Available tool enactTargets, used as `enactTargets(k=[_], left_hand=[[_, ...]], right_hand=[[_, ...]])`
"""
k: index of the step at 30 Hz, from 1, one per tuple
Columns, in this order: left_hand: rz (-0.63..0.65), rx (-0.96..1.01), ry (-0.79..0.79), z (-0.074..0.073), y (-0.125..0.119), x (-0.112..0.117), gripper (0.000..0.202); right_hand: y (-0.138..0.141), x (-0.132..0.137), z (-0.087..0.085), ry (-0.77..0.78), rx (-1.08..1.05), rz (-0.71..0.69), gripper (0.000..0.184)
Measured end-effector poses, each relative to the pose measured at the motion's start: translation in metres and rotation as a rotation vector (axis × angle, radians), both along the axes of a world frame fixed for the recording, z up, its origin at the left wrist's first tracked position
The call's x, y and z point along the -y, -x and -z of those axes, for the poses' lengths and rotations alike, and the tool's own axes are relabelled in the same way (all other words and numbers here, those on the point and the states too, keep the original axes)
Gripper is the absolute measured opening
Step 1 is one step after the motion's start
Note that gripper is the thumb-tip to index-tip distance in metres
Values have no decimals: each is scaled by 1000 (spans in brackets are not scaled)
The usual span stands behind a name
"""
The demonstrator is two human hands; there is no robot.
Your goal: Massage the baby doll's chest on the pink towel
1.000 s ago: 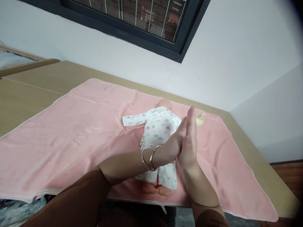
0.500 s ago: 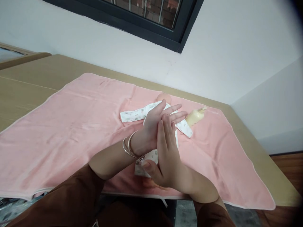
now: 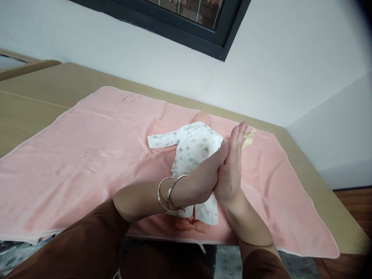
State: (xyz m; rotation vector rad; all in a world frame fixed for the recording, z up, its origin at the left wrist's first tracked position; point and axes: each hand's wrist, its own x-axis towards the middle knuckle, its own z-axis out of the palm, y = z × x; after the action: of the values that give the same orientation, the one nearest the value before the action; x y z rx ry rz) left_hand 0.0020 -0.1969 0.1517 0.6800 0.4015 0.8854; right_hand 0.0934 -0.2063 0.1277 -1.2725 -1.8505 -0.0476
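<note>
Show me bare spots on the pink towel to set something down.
Widest: pink towel left of the doll, toward the tan table. Narrower strip right of the bottle. Crowded at the doll, where left hand and right hand press together.

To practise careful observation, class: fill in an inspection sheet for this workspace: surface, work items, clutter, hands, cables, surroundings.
Surface: tan table under a spread pink towel.
Work items: doll in white printed suit lying on the towel, head away from the person; cream bottle beside it, partly behind the right hand.
Clutter: crumpled shiny material at lower left, below the towel's edge.
Hands: left hand and right hand pressed palm to palm above the doll, fingers straight, holding nothing; bangles on left wrist.
Cables: nothing seen.
Surroundings: white wall, dark-framed window.
</note>
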Motion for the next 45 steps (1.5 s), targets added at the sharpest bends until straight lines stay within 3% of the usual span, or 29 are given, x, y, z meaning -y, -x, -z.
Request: enactTargets(k=[2, 6, 9, 13, 19, 25, 29, 33, 36, 39, 41, 45], left_hand=[[22, 10, 10, -9, 7, -2, 50], [-12, 15, 122, -24, 25, -18, 60], [-57, -1, 127, -27, 39, -34, 56], [14, -22, 165, -21, 48, -58, 54], [9, -8, 150, 1, 35, -93, 50], [-233, -80, 41, 24, 23, -126, 36], [-427, -193, -23, 52, 18, -154, 25], [-664, -519, -193, 85, 1, -175, 15], [-635, -674, -430, 101, -14, -174, 16], [-584, -757, -609, 107, -21, -167, 19], [-617, -833, -672, 110, -20, -165, 22], [-738, -1116, -754, 121, -14, -175, 27]], right_hand=[[1, 2, 2, 17, 69, -41, 75], [13, 6, 12, -40, 181, -287, 99], [22, 6, 17, -21, 178, -352, 92], [24, 4, 17, 16, 145, -387, 79], [14, 0, 16, 86, -62, -374, 49], [2, -17, 12, 168, -236, -309, 33], [-11, -57, 32, 199, -119, -158, 35], [-23, -102, 70, 382, 116, -7, 47], [-31, -123, 91, 392, 215, 26, 48], [-41, -132, 99, 351, 227, -11, 48], [-47, -135, 100, 347, 224, 4, 48], [-42, -130, 97, 328, 254, 231, 50]])
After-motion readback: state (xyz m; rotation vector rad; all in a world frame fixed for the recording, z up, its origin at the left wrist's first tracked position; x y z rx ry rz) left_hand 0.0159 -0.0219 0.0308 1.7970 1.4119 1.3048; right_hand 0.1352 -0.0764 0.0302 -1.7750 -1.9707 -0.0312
